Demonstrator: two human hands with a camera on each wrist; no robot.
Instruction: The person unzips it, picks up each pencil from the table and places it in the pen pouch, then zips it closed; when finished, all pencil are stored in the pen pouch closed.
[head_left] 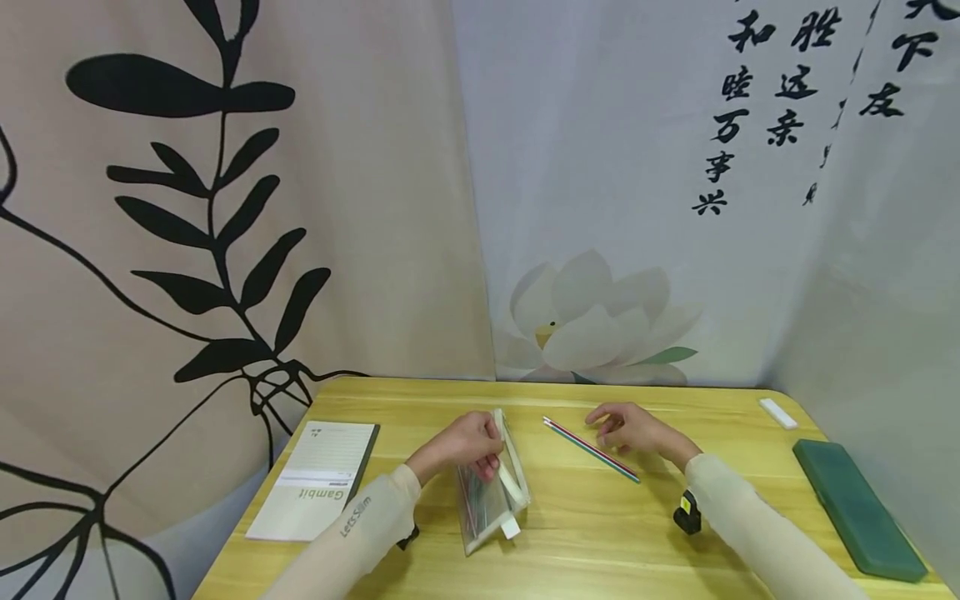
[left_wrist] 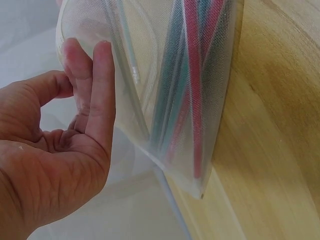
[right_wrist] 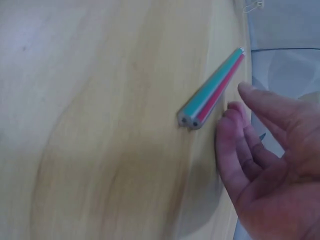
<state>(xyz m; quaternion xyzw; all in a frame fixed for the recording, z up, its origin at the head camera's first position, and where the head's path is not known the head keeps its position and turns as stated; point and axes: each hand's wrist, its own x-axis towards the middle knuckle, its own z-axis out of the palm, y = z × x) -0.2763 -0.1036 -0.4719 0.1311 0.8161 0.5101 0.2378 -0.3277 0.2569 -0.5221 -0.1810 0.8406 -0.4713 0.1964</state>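
Note:
My left hand [head_left: 467, 443] pinches the pale-edged top of a see-through mesh pencil pouch [head_left: 487, 533], which stands tilted above the table with a white tab at its lower corner. Through the mesh, several red and green pencils [left_wrist: 192, 100] show in the left wrist view. To the right of the pouch, a green pencil [right_wrist: 210, 87] and a red pencil [right_wrist: 220, 95] lie side by side on the wood. Close beside them is my right hand [head_left: 636, 427], thumb and fingers apart and loosely bent, holding nothing.
A notebook [head_left: 311, 483] marked "Gambol" lies at the table's left. On the right side are a long dark green case [head_left: 858, 508] and a small white block [head_left: 777, 413], near the table edge [head_left: 806, 417]. Printed cloth [head_left: 390, 208] hangs behind the table.

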